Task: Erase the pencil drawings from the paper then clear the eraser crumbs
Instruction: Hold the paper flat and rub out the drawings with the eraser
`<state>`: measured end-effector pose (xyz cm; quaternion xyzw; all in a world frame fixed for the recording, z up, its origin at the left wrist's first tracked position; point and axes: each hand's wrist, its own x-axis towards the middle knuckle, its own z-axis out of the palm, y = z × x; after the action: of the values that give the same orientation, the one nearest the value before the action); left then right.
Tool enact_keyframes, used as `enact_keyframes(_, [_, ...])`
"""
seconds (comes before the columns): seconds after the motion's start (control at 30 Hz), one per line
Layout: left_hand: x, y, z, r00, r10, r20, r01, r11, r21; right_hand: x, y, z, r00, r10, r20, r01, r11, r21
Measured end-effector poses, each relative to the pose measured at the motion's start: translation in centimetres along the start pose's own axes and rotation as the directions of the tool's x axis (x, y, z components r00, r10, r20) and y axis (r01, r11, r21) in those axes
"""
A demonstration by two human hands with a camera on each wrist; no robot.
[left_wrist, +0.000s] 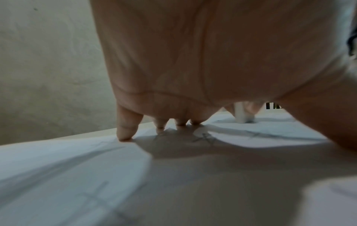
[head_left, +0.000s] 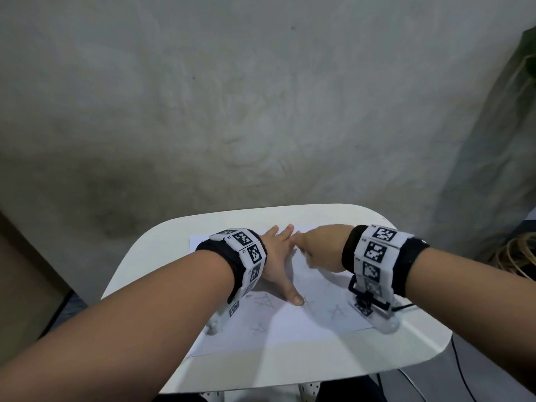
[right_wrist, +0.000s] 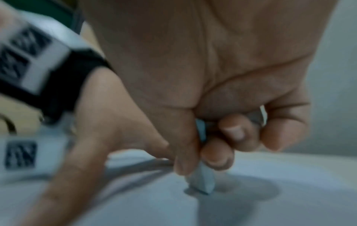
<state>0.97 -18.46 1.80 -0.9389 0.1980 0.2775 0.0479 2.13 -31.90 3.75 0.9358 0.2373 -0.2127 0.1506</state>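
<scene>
**Soft indoor light, sharp head view, smeared wrist views**

The head view is evenly lit and mostly crisp; the wall (head_left: 261, 97) dims toward its lower left, and straight lines bow near the frame edges. Pale bands of light cross the paper (head_left: 290, 329) below the fingers (head_left: 285, 232). In the left wrist view, the palm fills the top, slightly soft, and casts a broad grey shadow (left_wrist: 193, 152) beneath the fingers (left_wrist: 126, 130). The right wrist view is blurred throughout; the eraser (right_wrist: 201, 180) at the fingers (right_wrist: 217, 154) is smeared, with a dark shadow (right_wrist: 241, 192) pooled around its tip.
</scene>
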Motion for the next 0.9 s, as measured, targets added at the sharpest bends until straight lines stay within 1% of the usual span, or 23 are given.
enact_keyframes(0.03, [0.1, 0.0, 0.1, 1.000, -0.001, 0.001, 0.001, 1.000, 0.004, 0.1, 0.2, 0.2, 1.000, -0.017, -0.021, 0.017, 1.000, 0.001])
enact_keyframes(0.13, [0.4, -0.3, 0.4, 1.000, -0.010, -0.004, 0.010, 1.000, 0.009, -0.1, 1.5, -0.4, 0.993, 0.102, -0.062, -0.103, 0.995, -0.014])
enact_keyframes(0.17, [0.4, -0.3, 0.4, 1.000, -0.009, -0.002, 0.009, 1.000, 0.008, -0.1, 1.3, -0.4, 0.993, 0.098, -0.065, -0.101, 0.994, -0.038])
enact_keyframes(0.27, [0.3, -0.2, 0.2, 1.000, -0.005, 0.002, 0.005, 1.000, 0.005, -0.1, -0.1, 0.3, 1.000, -0.013, 0.016, 0.014, 0.997, -0.073])
enact_keyframes(0.33, [0.3, -0.2, 0.3, 1.000, -0.004, -0.006, 0.004, 1.000, 0.005, -0.1, 0.9, -0.1, 0.999, 0.042, -0.002, -0.042, 0.999, 0.003])
enact_keyframes(0.37, [0.4, -0.3, 0.4, 1.000, -0.005, -0.010, 0.005, 1.000, 0.004, -0.2, 1.6, -0.3, 0.996, 0.091, -0.023, -0.091, 0.996, 0.018])
enact_keyframes(0.4, [0.4, -0.3, 0.5, 1.000, -0.005, -0.012, 0.005, 1.000, 0.000, -0.3, 1.9, -0.4, 0.992, 0.120, -0.035, -0.121, 0.993, -0.004])
enact_keyframes(0.43, [0.4, -0.4, 0.5, 1.000, -0.006, -0.012, 0.006, 1.000, -0.002, -0.4, 1.7, -0.4, 0.991, 0.120, -0.053, -0.122, 0.992, -0.026])
enact_keyframes(0.47, [0.4, -0.4, 0.4, 1.000, -0.005, -0.010, 0.005, 1.000, -0.003, -0.7, 1.1, -0.2, 0.994, 0.092, -0.060, -0.095, 0.994, -0.052])
enact_keyframes(0.53, [0.3, -0.2, 0.2, 1.000, -0.004, -0.005, 0.004, 1.000, -0.008, -0.9, 0.1, 0.4, 0.999, 0.027, -0.033, -0.030, 0.997, -0.073])
enact_keyframes(0.57, [0.2, -0.1, 0.2, 1.000, -0.004, -0.004, 0.004, 1.000, -0.009, -0.9, 0.4, 0.5, 0.999, 0.033, -0.022, -0.034, 0.998, -0.052])
enact_keyframes(0.63, [0.0, -0.1, 0.3, 1.000, -0.005, -0.006, 0.005, 1.000, -0.008, -0.5, 2.2, 0.1, 0.992, 0.113, -0.052, -0.112, 0.993, 0.023])
enact_keyframes(0.7, [-0.2, -0.2, 0.4, 1.000, -0.013, -0.009, 0.013, 1.000, -0.010, -0.1, 3.7, 0.1, 0.980, 0.182, -0.085, -0.179, 0.983, 0.044])
enact_keyframes(0.77, [-0.3, 0.1, 0.4, 1.000, -0.020, -0.011, 0.020, 1.000, 0.013, 0.0, 3.7, 0.2, 0.976, 0.198, -0.087, -0.193, 0.979, 0.063])
enact_keyframes(0.83, [-0.4, 0.7, -0.1, 1.000, 0.002, -0.014, -0.001, 0.999, 0.047, -0.1, 3.4, 0.2, 0.979, 0.188, -0.084, -0.181, 0.980, 0.088])
enact_keyframes(0.9, [-0.7, 1.3, -0.5, 0.999, 0.024, 0.020, -0.025, 0.999, 0.044, -0.4, 3.5, -0.1, 0.977, 0.203, -0.070, -0.193, 0.972, 0.132])
